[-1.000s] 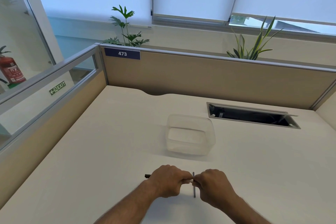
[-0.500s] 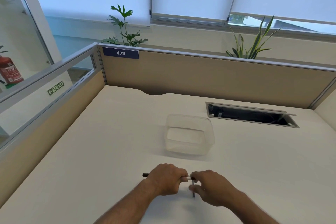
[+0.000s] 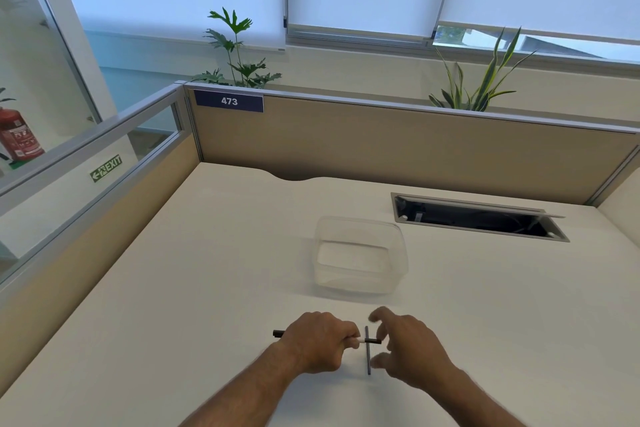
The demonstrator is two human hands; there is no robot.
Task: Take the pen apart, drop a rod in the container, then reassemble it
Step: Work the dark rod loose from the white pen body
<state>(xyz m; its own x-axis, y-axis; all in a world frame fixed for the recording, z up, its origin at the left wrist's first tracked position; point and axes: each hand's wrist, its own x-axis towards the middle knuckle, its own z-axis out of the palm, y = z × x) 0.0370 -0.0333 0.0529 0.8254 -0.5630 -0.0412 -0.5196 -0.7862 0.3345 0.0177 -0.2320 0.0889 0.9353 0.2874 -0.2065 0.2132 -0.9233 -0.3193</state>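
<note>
My left hand [image 3: 320, 340] is closed around a pen [image 3: 279, 333] held level just above the desk; its dark end sticks out to the left and a white section with a dark tip shows to the right. A thin dark rod [image 3: 367, 355] lies on the desk, crossing under the pen's tip. My right hand [image 3: 407, 345] hovers just right of the tip with fingers spread and nothing in them. A clear plastic container [image 3: 360, 255] stands beyond the hands and looks empty.
The white desk [image 3: 207, 288] is walled by beige partitions at the back and left. An open cable slot [image 3: 478, 217] is cut into the desk at the back right, right of the container.
My right hand has let go of the pen's right end and opened its fingers. The left hand still holds the pen in about the same place.
</note>
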